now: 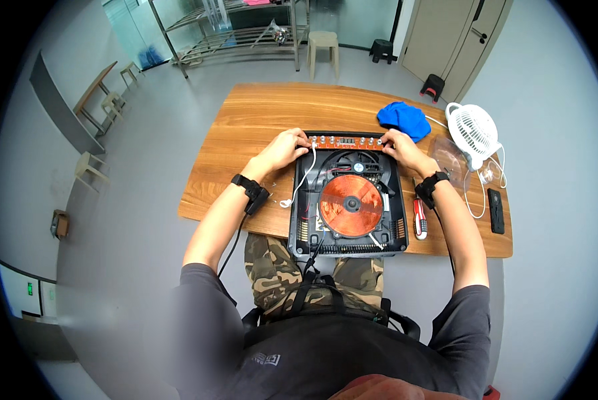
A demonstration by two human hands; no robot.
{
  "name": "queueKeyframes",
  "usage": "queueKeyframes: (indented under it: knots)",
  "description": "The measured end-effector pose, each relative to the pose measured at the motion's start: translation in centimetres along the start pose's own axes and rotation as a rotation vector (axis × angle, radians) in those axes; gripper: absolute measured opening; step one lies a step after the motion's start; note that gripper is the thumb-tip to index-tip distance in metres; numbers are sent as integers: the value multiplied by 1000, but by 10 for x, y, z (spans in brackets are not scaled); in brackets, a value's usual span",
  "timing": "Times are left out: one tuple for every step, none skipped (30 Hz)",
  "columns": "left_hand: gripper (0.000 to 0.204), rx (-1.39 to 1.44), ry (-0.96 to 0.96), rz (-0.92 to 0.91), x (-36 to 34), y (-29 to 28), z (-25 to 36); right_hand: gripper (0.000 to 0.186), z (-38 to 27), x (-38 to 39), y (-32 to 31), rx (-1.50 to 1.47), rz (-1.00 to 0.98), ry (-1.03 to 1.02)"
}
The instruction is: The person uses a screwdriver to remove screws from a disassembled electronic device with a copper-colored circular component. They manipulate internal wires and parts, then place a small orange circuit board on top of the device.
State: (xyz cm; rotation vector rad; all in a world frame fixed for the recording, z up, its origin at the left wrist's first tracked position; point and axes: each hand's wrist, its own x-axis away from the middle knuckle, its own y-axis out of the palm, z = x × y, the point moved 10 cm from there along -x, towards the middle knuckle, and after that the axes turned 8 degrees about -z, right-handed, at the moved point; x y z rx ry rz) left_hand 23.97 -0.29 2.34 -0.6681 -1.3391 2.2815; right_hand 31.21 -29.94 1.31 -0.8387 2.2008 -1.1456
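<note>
An opened induction cooker point(300, 241) lies at the table's near edge, its round copper coil point(342, 215) and a black fan point(359, 167) exposed. A long, narrow orange circuit board point(345, 143) with a row of buttons lies along its far edge. My left hand point(287, 149) pinches the board's left end, and my right hand point(407, 152) grips its right end. Fingertips are partly hidden at both ends. From the board's left end a white cable point(305, 177) runs down to a loose white plug point(286, 203) beside the casing.
Right of the cooker lies a red and white screwdriver point(420, 220). Farther right are a white fan point(472, 133), a blue cloth point(404, 121), clear plastic packaging point(449, 157) and a black slab-like object point(495, 211). Small loose bits point(274, 194) lie on the wooden table point(265, 110) at left.
</note>
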Motion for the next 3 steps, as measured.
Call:
queueKeyframes:
  knots:
    - [21, -19, -1, 10, 7, -2, 4, 23, -3, -1, -1, 46, -2, -5]
    - [22, -36, 3, 18, 14, -3, 11, 23, -1, 0, 0, 94, -2, -6]
    - [22, -31, 0, 6, 19, 1, 13, 23, 5, 0, 2, 49, 4, 36]
